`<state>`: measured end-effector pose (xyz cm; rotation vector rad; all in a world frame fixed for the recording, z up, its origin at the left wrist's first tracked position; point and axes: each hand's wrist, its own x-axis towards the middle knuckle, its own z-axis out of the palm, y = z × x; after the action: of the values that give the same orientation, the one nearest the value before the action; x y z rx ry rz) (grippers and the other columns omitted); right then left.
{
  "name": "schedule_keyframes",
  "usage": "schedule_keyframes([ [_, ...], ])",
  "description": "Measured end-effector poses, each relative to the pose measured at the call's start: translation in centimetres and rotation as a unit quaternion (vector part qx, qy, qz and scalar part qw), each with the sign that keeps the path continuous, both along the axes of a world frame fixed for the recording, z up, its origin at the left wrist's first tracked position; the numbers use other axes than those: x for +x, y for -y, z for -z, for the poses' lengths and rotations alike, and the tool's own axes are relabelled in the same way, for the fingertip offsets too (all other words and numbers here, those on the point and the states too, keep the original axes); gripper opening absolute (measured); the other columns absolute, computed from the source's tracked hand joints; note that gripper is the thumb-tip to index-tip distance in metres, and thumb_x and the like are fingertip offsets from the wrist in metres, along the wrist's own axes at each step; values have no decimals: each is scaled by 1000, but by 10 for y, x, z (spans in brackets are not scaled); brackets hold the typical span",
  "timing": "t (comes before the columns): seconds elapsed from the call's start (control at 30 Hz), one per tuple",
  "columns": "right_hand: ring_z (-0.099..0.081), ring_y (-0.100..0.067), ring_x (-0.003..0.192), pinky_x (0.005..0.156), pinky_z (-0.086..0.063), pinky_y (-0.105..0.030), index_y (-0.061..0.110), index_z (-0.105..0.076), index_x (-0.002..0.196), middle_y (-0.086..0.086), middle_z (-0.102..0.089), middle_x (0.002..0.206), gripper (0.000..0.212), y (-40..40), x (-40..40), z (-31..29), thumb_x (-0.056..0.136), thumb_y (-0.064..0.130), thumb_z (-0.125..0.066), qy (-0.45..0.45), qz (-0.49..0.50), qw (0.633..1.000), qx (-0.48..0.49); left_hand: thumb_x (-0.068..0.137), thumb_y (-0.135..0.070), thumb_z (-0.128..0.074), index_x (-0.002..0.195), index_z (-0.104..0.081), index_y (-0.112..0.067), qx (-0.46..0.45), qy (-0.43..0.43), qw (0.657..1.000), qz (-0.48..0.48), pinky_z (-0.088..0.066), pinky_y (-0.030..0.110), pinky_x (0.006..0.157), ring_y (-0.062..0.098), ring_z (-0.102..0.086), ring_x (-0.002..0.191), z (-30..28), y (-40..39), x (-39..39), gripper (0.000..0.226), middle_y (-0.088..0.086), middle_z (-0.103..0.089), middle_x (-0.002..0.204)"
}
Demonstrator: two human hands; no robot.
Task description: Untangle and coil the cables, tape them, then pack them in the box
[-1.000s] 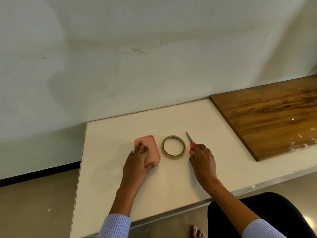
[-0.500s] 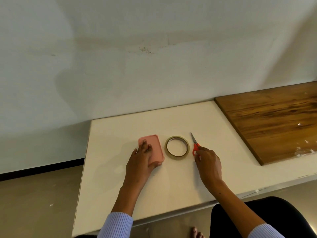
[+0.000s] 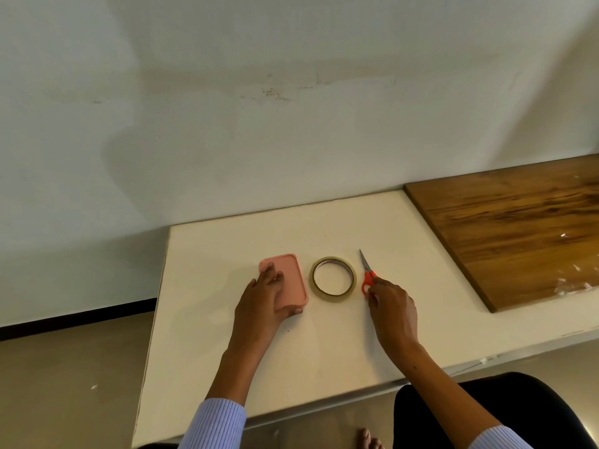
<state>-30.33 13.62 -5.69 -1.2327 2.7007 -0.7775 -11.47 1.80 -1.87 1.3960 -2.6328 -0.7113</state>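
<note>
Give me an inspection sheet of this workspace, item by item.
Surface: white table, against the wall.
Job's things: pink box, lid on; tape roll lying flat beside it; red-handled scissors, blades closed, pointing away.
Clutter: white scraps on the wooden board.
Hands: left hand rests on the box, thumb round its near edge; right hand touches the scissor handles.
Cables: nothing seen.
Surroundings: stained wall, floor.
</note>
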Motion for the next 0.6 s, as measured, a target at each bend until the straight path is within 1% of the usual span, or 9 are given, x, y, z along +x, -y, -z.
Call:
schedule_keyframes([
  [0.07,-66,-29,81,70,-55,-38,3,-72,82,-9,-71,101,13,0,0,0,87,4,-61,4,2,1000,6,83,-40,-66,145,-34,-17,1,-7,1000,-2,-34,31,109,21,-29,140,0,1,-1,73,-4,-17,158],
  [0.27,-68,-28,87,76,-55,-37,6,-74,88,-9,-72,101,12,-1,0,-1,87,5,-62,8,1,1000,1,81,-43,-67,144,-36,-18,1,-23,1000,-5,-37,32,107,21,-31,138,2,4,-1,74,-4,-17,158],
  [0.43,-67,-25,90,81,-52,-32,8,-73,97,-9,-71,103,14,-2,0,-1,90,10,-61,22,6,1000,8,80,-40,-70,142,-40,-16,6,-34,999,-10,-35,34,108,23,-31,138,3,6,-1,73,-4,-20,157],
  [0.5,-68,-26,90,80,-53,-34,7,-73,96,-8,-71,105,13,-3,2,-3,87,8,-64,10,1,1000,-9,76,-40,-73,142,-40,-15,6,-44,999,-12,-35,33,108,22,-32,138,2,6,-2,77,-3,-22,156],
  [0.6,-69,-27,90,73,-55,-38,7,-74,95,-8,-72,105,13,-5,4,-3,83,6,-69,-14,-13,999,-33,74,-41,-75,141,-41,-14,-4,-59,998,-12,-34,30,107,20,-33,138,1,7,-1,80,-2,-26,155],
])
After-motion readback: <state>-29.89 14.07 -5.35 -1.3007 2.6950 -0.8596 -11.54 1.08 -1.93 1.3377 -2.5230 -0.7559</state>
